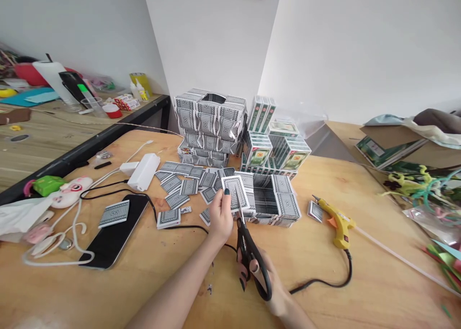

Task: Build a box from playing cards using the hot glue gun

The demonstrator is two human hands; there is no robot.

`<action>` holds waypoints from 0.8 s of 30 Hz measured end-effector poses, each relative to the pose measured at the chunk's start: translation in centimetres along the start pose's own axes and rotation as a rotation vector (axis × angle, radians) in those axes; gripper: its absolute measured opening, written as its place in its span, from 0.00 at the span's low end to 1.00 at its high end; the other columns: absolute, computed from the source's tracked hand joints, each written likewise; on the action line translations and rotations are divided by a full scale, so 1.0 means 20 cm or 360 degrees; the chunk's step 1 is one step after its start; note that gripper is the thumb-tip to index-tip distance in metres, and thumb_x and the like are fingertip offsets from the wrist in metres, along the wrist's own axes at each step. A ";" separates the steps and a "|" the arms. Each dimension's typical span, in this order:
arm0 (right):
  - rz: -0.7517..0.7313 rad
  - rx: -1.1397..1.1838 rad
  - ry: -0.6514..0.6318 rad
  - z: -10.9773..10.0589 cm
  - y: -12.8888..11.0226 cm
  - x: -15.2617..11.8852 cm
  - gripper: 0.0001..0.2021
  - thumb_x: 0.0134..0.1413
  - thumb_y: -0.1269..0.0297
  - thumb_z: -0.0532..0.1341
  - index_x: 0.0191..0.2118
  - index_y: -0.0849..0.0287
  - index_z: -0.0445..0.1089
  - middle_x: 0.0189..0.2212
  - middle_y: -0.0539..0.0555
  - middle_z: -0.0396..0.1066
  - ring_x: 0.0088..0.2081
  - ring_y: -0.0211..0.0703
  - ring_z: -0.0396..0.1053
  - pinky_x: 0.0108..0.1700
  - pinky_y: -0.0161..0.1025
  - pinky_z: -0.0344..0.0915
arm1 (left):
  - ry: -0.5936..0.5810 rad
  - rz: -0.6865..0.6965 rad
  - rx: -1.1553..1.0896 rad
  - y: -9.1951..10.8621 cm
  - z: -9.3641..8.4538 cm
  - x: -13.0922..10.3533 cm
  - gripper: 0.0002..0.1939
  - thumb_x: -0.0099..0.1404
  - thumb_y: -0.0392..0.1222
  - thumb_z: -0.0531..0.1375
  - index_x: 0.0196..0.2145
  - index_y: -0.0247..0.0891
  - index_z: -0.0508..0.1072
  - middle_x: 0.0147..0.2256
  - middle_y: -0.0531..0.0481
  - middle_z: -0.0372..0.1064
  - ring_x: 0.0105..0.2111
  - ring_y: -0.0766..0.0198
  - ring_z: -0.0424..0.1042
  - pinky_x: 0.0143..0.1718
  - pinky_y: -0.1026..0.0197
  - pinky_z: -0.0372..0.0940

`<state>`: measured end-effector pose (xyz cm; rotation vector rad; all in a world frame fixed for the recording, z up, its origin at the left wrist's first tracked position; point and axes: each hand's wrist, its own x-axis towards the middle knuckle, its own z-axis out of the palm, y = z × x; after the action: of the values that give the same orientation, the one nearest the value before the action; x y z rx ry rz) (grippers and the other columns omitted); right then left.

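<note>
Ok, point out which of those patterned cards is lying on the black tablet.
It is the lone card lying flat on the upper end of the black tablet at the left. The other loose cards lie on the wooden table, and one card is in the left hand.

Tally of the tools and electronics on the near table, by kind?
Scissors: 1, in the right hand
Glue gun: 1
Phone: 1
White charger: 1
Total: 4
The left hand holds a card against the blades; the loose cards are too overlapped to count.
</note>
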<state>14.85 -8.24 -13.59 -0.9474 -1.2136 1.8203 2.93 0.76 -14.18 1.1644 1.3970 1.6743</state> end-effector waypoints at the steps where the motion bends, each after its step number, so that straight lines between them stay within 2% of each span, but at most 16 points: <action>1: -0.0002 0.0006 0.0000 0.00 0.00 0.00 0.28 0.42 0.35 0.55 0.30 0.61 0.59 0.21 0.47 0.55 0.21 0.33 0.54 0.24 0.33 0.53 | 0.0001 -0.0003 -0.0002 0.00 0.00 0.00 0.14 0.63 0.44 0.50 0.22 0.39 0.53 0.20 0.57 0.46 0.21 0.69 0.48 0.24 0.66 0.49; 13: 0.0028 0.0035 0.0022 0.01 0.00 0.00 0.27 0.42 0.37 0.57 0.29 0.61 0.60 0.20 0.47 0.55 0.20 0.32 0.55 0.22 0.33 0.53 | 0.0035 -0.0036 -0.0004 -0.01 0.00 0.01 0.15 0.61 0.46 0.51 0.20 0.40 0.52 0.19 0.57 0.46 0.20 0.69 0.49 0.22 0.66 0.50; 19: 0.0086 0.0031 0.0053 0.01 -0.01 0.00 0.27 0.41 0.37 0.57 0.29 0.60 0.60 0.18 0.47 0.56 0.19 0.33 0.55 0.23 0.34 0.54 | 0.0082 -0.0047 0.0023 -0.01 0.00 0.01 0.15 0.60 0.47 0.53 0.20 0.39 0.55 0.19 0.57 0.47 0.20 0.69 0.50 0.22 0.66 0.50; 24: 0.0067 -0.0014 0.0075 0.01 -0.01 -0.01 0.26 0.43 0.37 0.56 0.30 0.61 0.60 0.20 0.47 0.56 0.21 0.34 0.56 0.24 0.34 0.56 | 0.0061 -0.0030 0.0020 -0.01 0.00 0.01 0.14 0.61 0.46 0.52 0.20 0.39 0.55 0.19 0.56 0.48 0.21 0.69 0.51 0.23 0.67 0.51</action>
<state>14.71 -8.42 -13.23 -1.0222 -1.1815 1.8164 2.88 0.90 -14.31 1.1282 1.4399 1.6853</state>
